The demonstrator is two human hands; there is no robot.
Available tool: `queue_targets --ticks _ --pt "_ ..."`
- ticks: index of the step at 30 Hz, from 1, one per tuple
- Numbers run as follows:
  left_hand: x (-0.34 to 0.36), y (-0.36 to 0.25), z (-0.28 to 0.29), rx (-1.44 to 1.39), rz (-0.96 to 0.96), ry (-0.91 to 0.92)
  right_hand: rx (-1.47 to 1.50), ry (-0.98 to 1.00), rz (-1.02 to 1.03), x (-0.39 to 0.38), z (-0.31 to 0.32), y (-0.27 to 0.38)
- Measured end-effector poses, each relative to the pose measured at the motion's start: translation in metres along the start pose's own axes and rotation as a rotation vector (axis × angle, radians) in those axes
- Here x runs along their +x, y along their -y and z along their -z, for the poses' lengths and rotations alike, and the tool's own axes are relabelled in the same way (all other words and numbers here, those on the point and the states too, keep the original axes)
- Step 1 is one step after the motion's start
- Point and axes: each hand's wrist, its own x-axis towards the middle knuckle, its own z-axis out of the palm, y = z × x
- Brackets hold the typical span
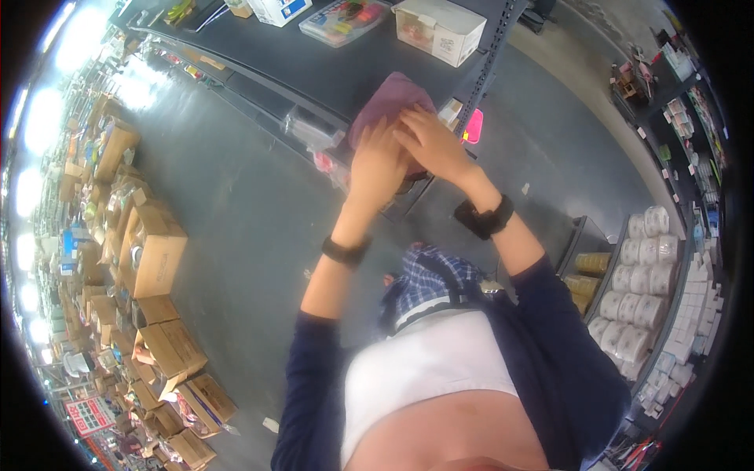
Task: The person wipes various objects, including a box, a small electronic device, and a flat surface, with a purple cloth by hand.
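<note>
A mauve cloth (pixel 393 92) lies folded or bunched at the near corner of a dark metal shelf (pixel 314 74). Both of my hands rest on it side by side. My left hand (pixel 377 161) is slightly blurred, its fingers stretched over the cloth's near part. My right hand (pixel 438 145) lies on the right side of the cloth with fingers extended toward the left hand. Neither hand visibly grips it, and the cloth's near part is hidden under them. Each wrist wears a dark band.
On the shelf's far side are a clear-lidded pack of colourful items (pixel 345 22) and a white box (pixel 440 31). Clear plastic packages (pixel 314 128) sit on a lower level at left. Cardboard boxes (pixel 153 251) line the floor's left; wrapped white rolls (pixel 640 275) stand on right-hand shelving.
</note>
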Motion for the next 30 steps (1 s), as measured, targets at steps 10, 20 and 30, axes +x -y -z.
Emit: queue_targets --ticks 10,20,30 --pt "0.033 0.068 -0.003 -0.155 -0.195 0.025 -0.386 -0.19 0.055 0.023 -0.036 -0.003" --pt "0.031 0.076 0.01 -0.29 -0.208 0.087 -0.311 -0.163 -0.167 0.013 -0.043 0.02" --pt "0.038 0.115 0.017 -0.432 -0.319 0.108 -0.296 -0.147 -0.259 0.022 -0.048 0.043"
